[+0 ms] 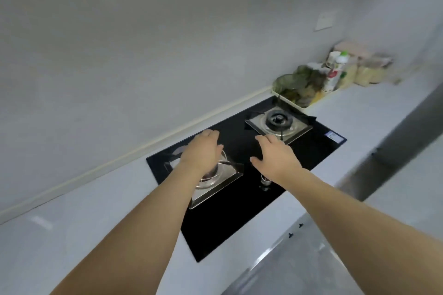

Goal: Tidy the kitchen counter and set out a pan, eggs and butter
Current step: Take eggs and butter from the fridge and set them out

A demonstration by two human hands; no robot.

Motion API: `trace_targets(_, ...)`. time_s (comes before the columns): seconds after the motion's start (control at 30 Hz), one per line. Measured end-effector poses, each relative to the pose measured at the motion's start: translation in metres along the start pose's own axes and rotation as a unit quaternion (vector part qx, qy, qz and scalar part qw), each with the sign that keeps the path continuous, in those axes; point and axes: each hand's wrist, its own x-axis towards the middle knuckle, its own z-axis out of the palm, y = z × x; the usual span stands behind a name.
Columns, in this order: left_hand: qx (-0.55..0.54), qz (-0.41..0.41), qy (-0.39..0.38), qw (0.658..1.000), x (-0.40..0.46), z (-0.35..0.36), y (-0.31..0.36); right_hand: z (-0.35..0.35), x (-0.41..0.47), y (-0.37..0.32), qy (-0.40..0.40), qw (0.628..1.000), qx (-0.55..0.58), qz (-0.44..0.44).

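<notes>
I see neither pan, eggs nor butter. My left hand and right hand, fingers relaxed and holding nothing, hover over a black glass hob with 2 burners, set into a pale counter against a grey wall. The left burner is partly hidden by my wrist. Far right, a tray holds leafy greens; blurred bottles and bags stand beyond.

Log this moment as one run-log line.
left hand: open, over near burner | right hand: open, over hob | pan, eggs, butter: unseen
</notes>
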Motion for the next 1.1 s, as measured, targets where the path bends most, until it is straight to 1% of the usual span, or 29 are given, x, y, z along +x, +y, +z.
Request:
trace_targets(0.13,-0.001,0.060,0.000,0.998,0.038,0.013,0.083,-0.030,-0.019,0.080,0.038,0.997,0.006,0.070)
trace_targets(0.17,-0.009,0.067,0.002,0.998,0.043,0.014,0.094,-0.035,-0.020,0.091,0.040,0.996,0.006,0.079)
trace_targets(0.37,-0.036,0.142,0.005,0.989,0.093,0.035,0.230,-0.073,-0.042,0.209,0.070,0.987,0.022,0.142)
trace_targets(0.53,-0.050,0.205,0.006,0.977,0.127,0.054,0.340,-0.101,-0.071,0.312,0.087,0.976,0.005,0.200)
trace_targets(0.6,-0.053,0.229,0.010,0.972,0.137,0.057,0.370,-0.107,-0.082,0.344,0.084,0.971,0.009,0.225)
trace_targets(0.7,-0.046,0.267,0.008,0.963,0.151,0.067,0.418,-0.118,-0.100,0.390,0.093,0.960,0.032,0.263)
trace_targets(0.87,-0.040,0.315,-0.015,0.948,0.175,0.087,0.483,-0.132,-0.117,0.444,0.127,0.938,0.065,0.315)
trace_targets(1.03,-0.048,0.368,-0.039,0.928,0.205,0.105,0.549,-0.146,-0.118,0.494,0.180,0.900,0.108,0.383)
trace_targets(1.1,-0.054,0.390,-0.047,0.918,0.228,0.107,0.575,-0.158,-0.117,0.517,0.213,0.882,0.120,0.403)
